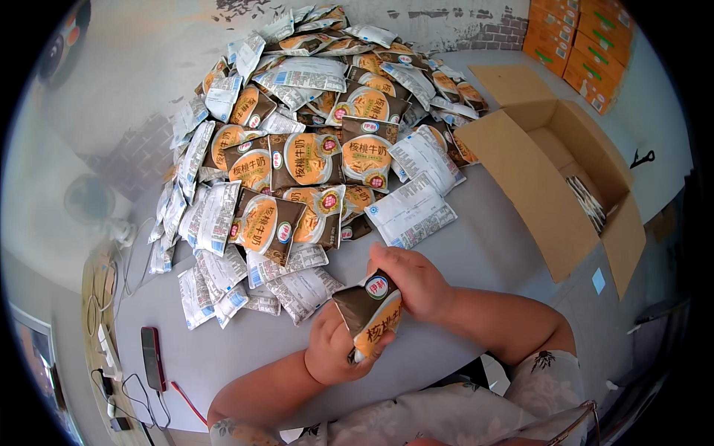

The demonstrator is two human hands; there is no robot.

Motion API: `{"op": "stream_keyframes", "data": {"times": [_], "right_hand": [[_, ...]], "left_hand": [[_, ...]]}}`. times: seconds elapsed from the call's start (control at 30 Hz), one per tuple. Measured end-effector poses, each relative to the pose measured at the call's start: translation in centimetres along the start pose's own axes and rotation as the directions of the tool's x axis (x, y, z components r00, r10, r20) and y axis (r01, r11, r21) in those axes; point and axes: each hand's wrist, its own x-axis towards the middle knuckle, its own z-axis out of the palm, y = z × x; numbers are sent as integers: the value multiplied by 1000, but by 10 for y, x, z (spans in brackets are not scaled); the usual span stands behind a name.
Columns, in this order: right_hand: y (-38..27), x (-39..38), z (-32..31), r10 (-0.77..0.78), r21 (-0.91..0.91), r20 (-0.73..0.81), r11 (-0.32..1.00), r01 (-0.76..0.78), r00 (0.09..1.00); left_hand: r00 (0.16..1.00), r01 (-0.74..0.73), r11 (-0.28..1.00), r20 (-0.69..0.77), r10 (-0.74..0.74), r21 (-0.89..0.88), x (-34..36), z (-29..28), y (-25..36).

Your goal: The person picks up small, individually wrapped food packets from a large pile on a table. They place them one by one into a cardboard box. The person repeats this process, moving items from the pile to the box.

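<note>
Between my two hands, over the near edge of the table, is a brown and orange milk pouch [372, 312], tilted with its printed front up. My left hand [331, 346] grips its lower left side, the thumb along the near end. My right hand [410, 281] closes round the upper right corner. Just beyond, a large heap of like pouches [306, 157] covers the table, some brown side up, others with their white and grey backs up. A pale-backed pouch [411, 212] lies at the heap's right front, nearest my right hand.
To the right stands an open cardboard box [513, 186], with several pouches [586, 202] on edge inside. Orange cartons [587, 52] are stacked at the far right. A phone [152, 358] with cables lies at the left edge of the grey table [245, 357]. A power strip [109, 353] is beside it.
</note>
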Motion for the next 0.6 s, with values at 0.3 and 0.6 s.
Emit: {"op": "stream_keyframes", "data": {"times": [0.3,0.6], "right_hand": [[-11,4,3,-195,-240,-25,953,183,981],[-3,2,0,-19,-12,14,1000,19,1000]], "left_hand": [[824,521,609,166,-542,-597,0,1,-3],[1000,-19,1000,-19,18,-25,-1,3,-2]]}}
